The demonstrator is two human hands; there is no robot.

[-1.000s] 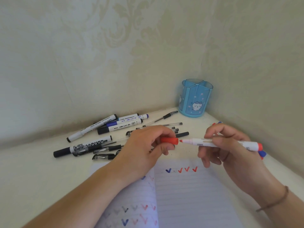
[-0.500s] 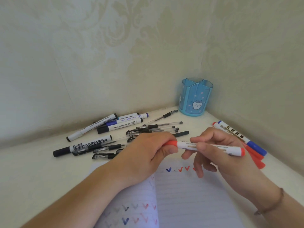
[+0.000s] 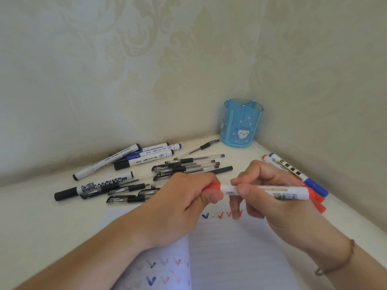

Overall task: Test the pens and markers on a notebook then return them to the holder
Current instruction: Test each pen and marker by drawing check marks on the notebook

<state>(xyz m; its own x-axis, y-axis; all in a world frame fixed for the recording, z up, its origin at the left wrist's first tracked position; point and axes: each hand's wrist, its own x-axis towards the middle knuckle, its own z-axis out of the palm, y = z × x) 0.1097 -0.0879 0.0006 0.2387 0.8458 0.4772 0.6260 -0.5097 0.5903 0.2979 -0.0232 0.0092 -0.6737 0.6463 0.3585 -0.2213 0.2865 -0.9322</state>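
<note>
Two hands (image 3: 184,197) (image 3: 270,191) gripping one red-capped marker (image 3: 263,190); "MARKER" on a black-capped one (image 3: 94,186) nearby

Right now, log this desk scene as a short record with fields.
left hand: grips the red cap end of the marker
right hand: holds the red marker by its white barrel
notebook: open, blue and red ticks on the pages
holder: blue, upright in the corner, no pens visible inside
loose pens: lying on the desk, left of the hands
</note>
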